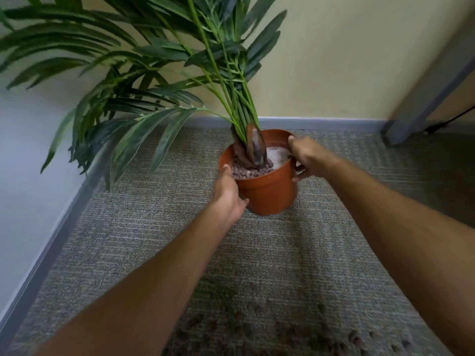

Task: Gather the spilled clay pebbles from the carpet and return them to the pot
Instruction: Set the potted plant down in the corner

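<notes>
Pebbles point(295, 337) were mostly still down on the carpet point(144, 201), a blurred dark scatter well behind your hands, near the bottom edge of the view between your forearms. By that showing, the gathering had hardly started: most of the work was left.

Ahead of them, the palm plant point(144, 65) leaned away from your hands toward the left wall, its stems running up and leftward out of the orange pot point(267, 191). The pot's long axis was tipped slightly, mouth toward you and a little left, base on the carpet.

Your left hand point(228, 196) was clamped on the pot's near left side, thumb at the rim. Your right hand point(305, 158) gripped the right rim, thumb over the top edge.

Between your hands, a small heap of pebbles in the pot point(246, 172) sat against the near wall; pale filler point(276, 156) lay bare beside your right hand.
</notes>
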